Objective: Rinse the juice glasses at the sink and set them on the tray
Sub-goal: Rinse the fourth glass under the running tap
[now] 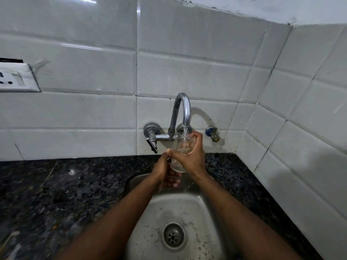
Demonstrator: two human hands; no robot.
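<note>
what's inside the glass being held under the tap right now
Tap water streams into the clear glass and swirls inside. The right hand and left hand cover its lower part.

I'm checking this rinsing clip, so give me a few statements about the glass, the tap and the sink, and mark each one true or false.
1. Water runs from the tap into the glass. True.
2. Only one hand holds the glass. False: the left hand and the right hand both grip it.
3. The glass lies on its side in the sink. False: it is held roughly upright above the sink.
4. A tray sits on the counter. False: no tray is in view.
5. The sink drain is uncovered. True.
</note>
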